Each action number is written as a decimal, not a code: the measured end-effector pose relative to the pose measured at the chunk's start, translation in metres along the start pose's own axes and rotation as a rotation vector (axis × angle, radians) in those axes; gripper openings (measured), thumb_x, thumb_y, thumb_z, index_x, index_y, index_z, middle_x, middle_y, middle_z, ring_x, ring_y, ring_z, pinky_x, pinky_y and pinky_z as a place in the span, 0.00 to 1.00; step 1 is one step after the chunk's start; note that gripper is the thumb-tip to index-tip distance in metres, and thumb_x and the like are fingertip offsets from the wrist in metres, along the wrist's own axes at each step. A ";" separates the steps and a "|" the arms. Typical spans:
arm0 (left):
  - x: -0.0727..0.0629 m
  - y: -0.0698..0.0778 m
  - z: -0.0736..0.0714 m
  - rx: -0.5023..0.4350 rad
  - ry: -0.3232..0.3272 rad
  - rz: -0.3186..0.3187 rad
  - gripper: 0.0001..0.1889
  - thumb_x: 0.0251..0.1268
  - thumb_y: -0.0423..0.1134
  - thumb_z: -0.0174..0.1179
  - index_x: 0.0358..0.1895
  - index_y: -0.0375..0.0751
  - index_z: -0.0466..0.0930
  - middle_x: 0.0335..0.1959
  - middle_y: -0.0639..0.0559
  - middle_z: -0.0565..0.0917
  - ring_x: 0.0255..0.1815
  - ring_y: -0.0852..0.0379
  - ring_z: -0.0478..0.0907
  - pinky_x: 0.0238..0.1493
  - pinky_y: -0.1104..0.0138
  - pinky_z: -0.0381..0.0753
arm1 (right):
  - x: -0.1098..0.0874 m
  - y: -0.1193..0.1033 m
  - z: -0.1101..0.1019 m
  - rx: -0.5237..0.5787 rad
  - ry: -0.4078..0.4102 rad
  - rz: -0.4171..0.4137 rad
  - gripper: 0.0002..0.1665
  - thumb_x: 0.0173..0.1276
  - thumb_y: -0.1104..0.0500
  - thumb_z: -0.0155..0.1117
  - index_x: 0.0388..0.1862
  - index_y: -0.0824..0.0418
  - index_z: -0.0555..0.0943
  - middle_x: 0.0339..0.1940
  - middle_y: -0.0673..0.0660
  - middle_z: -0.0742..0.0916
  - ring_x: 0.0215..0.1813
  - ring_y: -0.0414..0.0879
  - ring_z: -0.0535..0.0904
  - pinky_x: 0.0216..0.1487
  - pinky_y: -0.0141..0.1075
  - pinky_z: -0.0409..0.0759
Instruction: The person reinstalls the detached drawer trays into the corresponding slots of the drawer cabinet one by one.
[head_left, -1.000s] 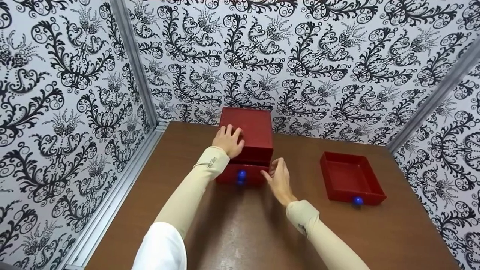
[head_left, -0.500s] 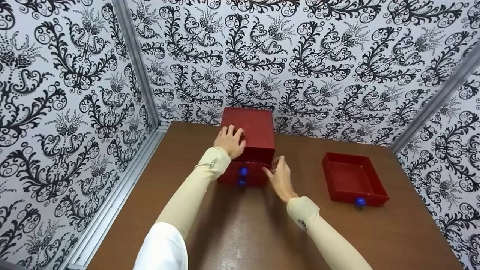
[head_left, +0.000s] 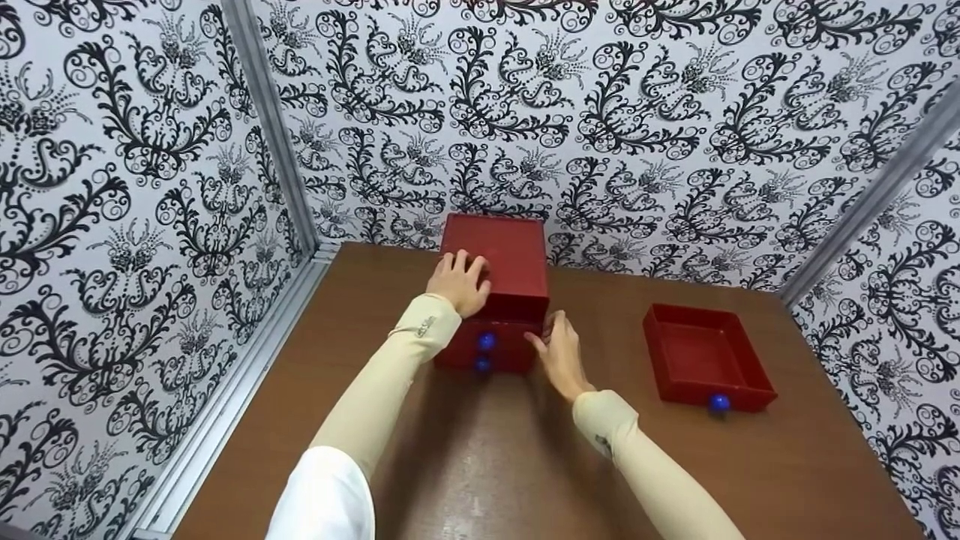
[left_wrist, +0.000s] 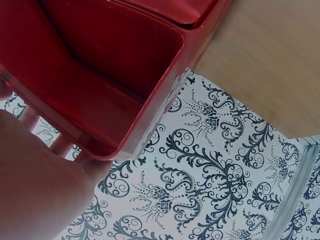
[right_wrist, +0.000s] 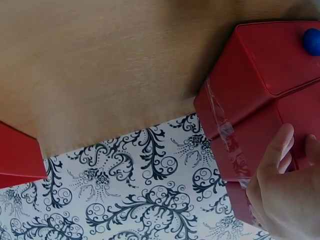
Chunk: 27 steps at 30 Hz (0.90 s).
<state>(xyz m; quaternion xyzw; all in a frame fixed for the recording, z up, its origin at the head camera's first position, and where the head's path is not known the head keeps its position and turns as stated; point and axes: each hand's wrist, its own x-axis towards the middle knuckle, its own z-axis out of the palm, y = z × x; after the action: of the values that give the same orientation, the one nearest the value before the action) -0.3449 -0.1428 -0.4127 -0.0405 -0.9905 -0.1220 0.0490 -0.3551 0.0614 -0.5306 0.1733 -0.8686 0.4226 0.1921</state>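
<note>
A red drawer cabinet stands against the back wall. My left hand rests on its top near the front left edge, fingers spread. Below that hand, the vacant top compartment faces the left wrist camera. Under it sits a drawer front with a blue knob, nearly flush with the lower drawer, whose own blue knob shows beneath. At the cabinet's right side is my right hand, its thumb at the upper drawer's front corner and its other fingers along the side.
A separate red drawer with a blue knob lies on the brown table to the right, hollow side up. Patterned walls with metal posts enclose the table at the back and sides.
The upper drawer front has slid back into the cabinet, narrowing the dark gap above it. My right hand has moved slightly forward with it; my left hand stays on the top.
</note>
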 end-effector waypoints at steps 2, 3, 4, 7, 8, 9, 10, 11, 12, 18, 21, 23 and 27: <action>-0.002 0.001 -0.001 -0.004 -0.005 0.000 0.21 0.75 0.48 0.43 0.65 0.46 0.67 0.68 0.38 0.65 0.71 0.37 0.61 0.78 0.53 0.57 | 0.000 0.000 0.000 0.007 -0.024 0.028 0.20 0.61 0.61 0.72 0.39 0.70 0.70 0.34 0.66 0.80 0.38 0.60 0.81 0.37 0.35 0.77; -0.002 0.001 -0.002 -0.007 -0.003 0.000 0.21 0.75 0.48 0.43 0.65 0.46 0.67 0.68 0.37 0.65 0.70 0.37 0.61 0.78 0.53 0.57 | 0.000 -0.001 0.000 0.009 -0.035 0.041 0.20 0.62 0.61 0.71 0.40 0.71 0.70 0.34 0.66 0.80 0.39 0.59 0.81 0.38 0.35 0.77; -0.002 0.001 -0.002 -0.013 0.004 0.002 0.21 0.74 0.48 0.43 0.65 0.45 0.67 0.68 0.37 0.65 0.70 0.37 0.61 0.78 0.53 0.58 | 0.000 -0.001 0.000 0.013 -0.045 0.053 0.20 0.63 0.60 0.71 0.41 0.71 0.70 0.35 0.66 0.81 0.39 0.60 0.82 0.38 0.35 0.77; -0.003 0.001 -0.002 -0.014 0.009 0.005 0.21 0.74 0.48 0.43 0.65 0.45 0.67 0.68 0.37 0.65 0.70 0.37 0.61 0.78 0.53 0.58 | -0.001 0.000 -0.001 0.020 -0.065 0.075 0.20 0.64 0.60 0.70 0.42 0.70 0.71 0.36 0.67 0.82 0.40 0.60 0.82 0.39 0.37 0.79; -0.003 0.001 -0.001 -0.020 0.019 0.006 0.21 0.74 0.48 0.43 0.64 0.45 0.67 0.67 0.37 0.66 0.69 0.37 0.62 0.77 0.53 0.59 | -0.001 0.000 -0.002 0.020 -0.072 0.077 0.19 0.65 0.60 0.70 0.42 0.70 0.71 0.37 0.67 0.82 0.40 0.60 0.82 0.39 0.38 0.80; -0.003 0.001 -0.001 -0.025 0.024 0.007 0.21 0.74 0.48 0.43 0.64 0.45 0.68 0.67 0.37 0.66 0.69 0.37 0.62 0.77 0.53 0.59 | -0.002 0.002 -0.003 0.016 -0.075 0.073 0.18 0.65 0.60 0.69 0.42 0.70 0.71 0.37 0.67 0.82 0.40 0.60 0.82 0.40 0.39 0.81; -0.003 0.001 -0.001 -0.026 0.025 0.008 0.21 0.74 0.48 0.43 0.64 0.45 0.68 0.67 0.37 0.66 0.69 0.37 0.62 0.77 0.52 0.59 | -0.003 0.003 -0.004 0.024 -0.077 0.068 0.18 0.66 0.60 0.69 0.43 0.70 0.72 0.38 0.68 0.83 0.40 0.60 0.83 0.40 0.41 0.82; -0.002 0.000 -0.001 -0.027 0.023 0.010 0.21 0.74 0.48 0.43 0.64 0.45 0.67 0.67 0.37 0.66 0.69 0.37 0.62 0.77 0.52 0.59 | -0.005 0.005 -0.006 0.032 -0.078 0.058 0.17 0.66 0.61 0.68 0.43 0.70 0.72 0.38 0.69 0.83 0.41 0.60 0.83 0.41 0.43 0.83; -0.002 0.000 -0.001 -0.027 0.025 0.013 0.21 0.74 0.48 0.43 0.64 0.45 0.68 0.66 0.37 0.66 0.69 0.36 0.62 0.77 0.52 0.60 | -0.007 0.008 -0.008 0.030 -0.078 0.043 0.16 0.66 0.61 0.68 0.42 0.70 0.72 0.39 0.68 0.83 0.41 0.59 0.83 0.42 0.44 0.84; 0.004 -0.001 0.001 0.007 -0.013 0.021 0.22 0.75 0.50 0.43 0.66 0.46 0.66 0.68 0.38 0.66 0.70 0.37 0.61 0.77 0.51 0.58 | -0.029 0.036 -0.049 -0.081 -0.010 -0.058 0.09 0.66 0.66 0.64 0.41 0.68 0.74 0.38 0.63 0.82 0.40 0.52 0.82 0.41 0.42 0.83; 0.007 -0.002 0.001 0.022 -0.028 0.012 0.22 0.76 0.52 0.43 0.67 0.48 0.65 0.69 0.39 0.65 0.71 0.38 0.60 0.77 0.51 0.58 | -0.036 0.060 -0.080 -0.158 0.048 -0.045 0.05 0.67 0.69 0.58 0.41 0.68 0.76 0.39 0.64 0.81 0.43 0.53 0.79 0.45 0.45 0.79; 0.008 -0.004 0.002 0.021 -0.029 0.010 0.22 0.75 0.52 0.43 0.66 0.49 0.66 0.69 0.39 0.65 0.71 0.38 0.60 0.77 0.51 0.57 | -0.041 0.079 -0.105 -0.200 0.065 -0.006 0.06 0.67 0.71 0.54 0.41 0.69 0.76 0.41 0.65 0.80 0.46 0.56 0.77 0.48 0.48 0.77; 0.008 -0.007 0.004 0.023 -0.032 0.013 0.22 0.75 0.52 0.42 0.66 0.49 0.66 0.68 0.39 0.65 0.70 0.38 0.61 0.77 0.51 0.56 | -0.048 0.120 -0.159 -0.318 0.064 0.082 0.11 0.67 0.71 0.48 0.44 0.68 0.76 0.46 0.68 0.77 0.45 0.62 0.77 0.45 0.53 0.78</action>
<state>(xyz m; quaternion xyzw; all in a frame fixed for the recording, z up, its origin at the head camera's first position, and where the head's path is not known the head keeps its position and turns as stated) -0.3539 -0.1484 -0.4175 -0.0482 -0.9922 -0.1094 0.0343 -0.3388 0.2652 -0.5429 0.0912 -0.9243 0.2926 0.2274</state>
